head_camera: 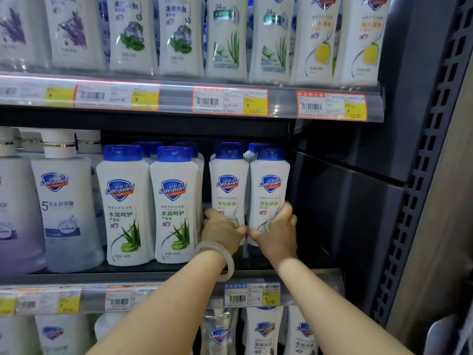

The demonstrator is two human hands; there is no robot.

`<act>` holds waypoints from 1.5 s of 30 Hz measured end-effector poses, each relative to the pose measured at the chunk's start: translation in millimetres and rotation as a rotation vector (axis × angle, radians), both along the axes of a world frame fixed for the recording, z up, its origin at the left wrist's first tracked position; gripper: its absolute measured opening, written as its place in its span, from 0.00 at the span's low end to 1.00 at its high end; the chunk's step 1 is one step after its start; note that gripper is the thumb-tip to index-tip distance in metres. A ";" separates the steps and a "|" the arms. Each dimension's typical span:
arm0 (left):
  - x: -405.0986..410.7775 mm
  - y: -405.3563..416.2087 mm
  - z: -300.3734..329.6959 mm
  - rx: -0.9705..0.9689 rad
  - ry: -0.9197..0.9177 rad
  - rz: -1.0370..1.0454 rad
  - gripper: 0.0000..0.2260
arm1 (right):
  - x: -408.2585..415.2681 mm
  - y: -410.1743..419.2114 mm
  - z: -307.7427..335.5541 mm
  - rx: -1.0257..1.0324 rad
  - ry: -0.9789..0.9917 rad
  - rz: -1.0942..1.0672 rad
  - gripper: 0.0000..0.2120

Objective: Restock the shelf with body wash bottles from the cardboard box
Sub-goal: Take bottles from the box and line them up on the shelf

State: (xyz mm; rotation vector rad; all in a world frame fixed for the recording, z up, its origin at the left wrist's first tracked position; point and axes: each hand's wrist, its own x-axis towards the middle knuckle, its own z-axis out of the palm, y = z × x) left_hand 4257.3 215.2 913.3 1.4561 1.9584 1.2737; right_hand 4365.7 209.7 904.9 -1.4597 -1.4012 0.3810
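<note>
Two white body wash bottles with blue caps stand side by side at the right end of the middle shelf [256, 274]. My left hand [221, 230], with a pale bangle on the wrist, grips the lower part of the left bottle [228, 185]. The lower part of the right bottle [270, 187] is gripped by my right hand [277, 234]. Both bottles are upright and almost touch each other. More blue caps show behind them. The cardboard box is not in view.
Two aloe body wash bottles [148, 201] stand just left of my hands, with larger white-capped bottles [64, 201] further left. The shelf above [179, 98] and the one below hold more bottles. A dark upright panel [358, 201] bounds the shelf on the right.
</note>
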 end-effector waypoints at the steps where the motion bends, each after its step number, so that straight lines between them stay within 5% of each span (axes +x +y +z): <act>1: 0.0 0.3 0.2 -0.003 -0.006 -0.002 0.28 | -0.2 0.4 -0.5 0.002 0.000 -0.005 0.45; 22: 15.4 -15.5 -1.8 -0.040 0.147 0.104 0.35 | 10.4 -10.4 6.8 -0.098 -0.007 0.015 0.53; 29: 30.3 -40.3 0.8 -0.086 0.180 0.205 0.28 | 16.3 -32.2 5.3 -0.015 -0.210 -0.011 0.39; 38: 27.2 -56.7 -0.4 -0.074 0.176 0.077 0.27 | 21.2 -55.2 -6.7 -0.012 -0.285 0.106 0.30; 45: 4.8 -98.9 -16.4 0.082 0.445 -0.069 0.23 | 1.8 -80.3 -7.3 0.000 -0.401 0.168 0.27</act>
